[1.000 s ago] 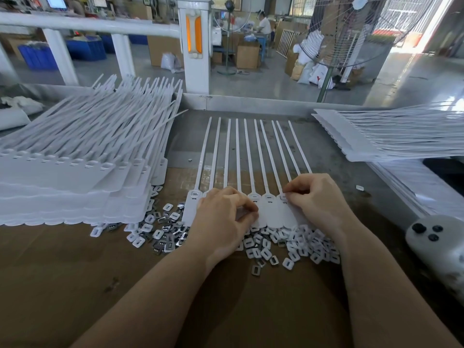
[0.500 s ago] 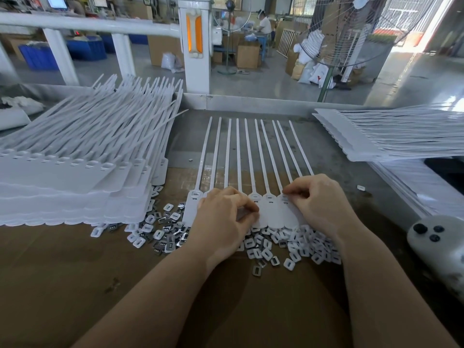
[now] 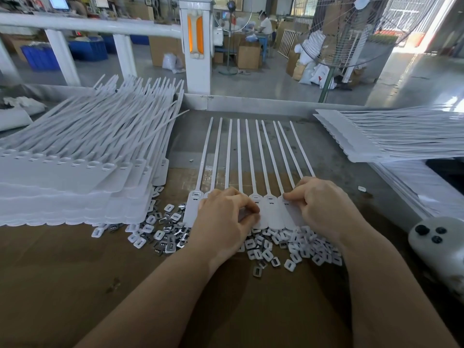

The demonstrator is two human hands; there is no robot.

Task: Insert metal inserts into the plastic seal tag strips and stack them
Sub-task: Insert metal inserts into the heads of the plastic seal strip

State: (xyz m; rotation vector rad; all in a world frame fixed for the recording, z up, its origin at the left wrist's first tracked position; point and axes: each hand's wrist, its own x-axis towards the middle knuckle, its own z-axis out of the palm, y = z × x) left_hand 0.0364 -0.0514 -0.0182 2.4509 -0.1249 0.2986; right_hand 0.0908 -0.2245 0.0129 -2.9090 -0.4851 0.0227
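From the head camera, a strip of white seal tags [image 3: 272,214] lies flat mid-table, tails fanning away, its tag ends just above a loose scatter of metal inserts [image 3: 276,247]. The left hand [image 3: 223,219] rests curled on the tags, finger and thumb pinched together; what it holds is hidden. The right hand [image 3: 319,207] pinches down at a tag's slot, with stacked strips [image 3: 75,177] to the left.

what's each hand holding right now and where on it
Right hand pinches at the head end of the seal tag strip, near the slot. Left hand is curled over the tag bodies; whether it holds an insert cannot be told.
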